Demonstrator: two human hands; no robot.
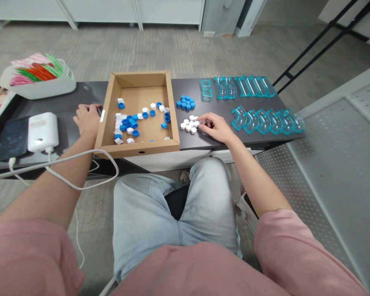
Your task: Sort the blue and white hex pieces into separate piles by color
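My right hand (215, 126) reaches over the dark tabletop, fingers apart and slightly bent. Its fingertips touch the right edge of a flat cluster of white hexagonal pieces (189, 124). Just behind that cluster lies a similar group of blue hexagonal pieces (186, 102). My left hand (88, 118) rests on the table against the left side of an open cardboard box (142, 80), its fingers loosely extended and partly hidden by the wrist. Inside the box, loose blue and white hexagonal pieces (129, 122) are scattered, mostly toward the front left.
Clear teal curved plastic parts (268, 122) stand in rows at the right, with more teal parts (254, 86) behind. A white power adapter (43, 131) with cables and a white bin (54, 87) of colourful strips occupy the left. A white cable (77, 158) crosses my left forearm.
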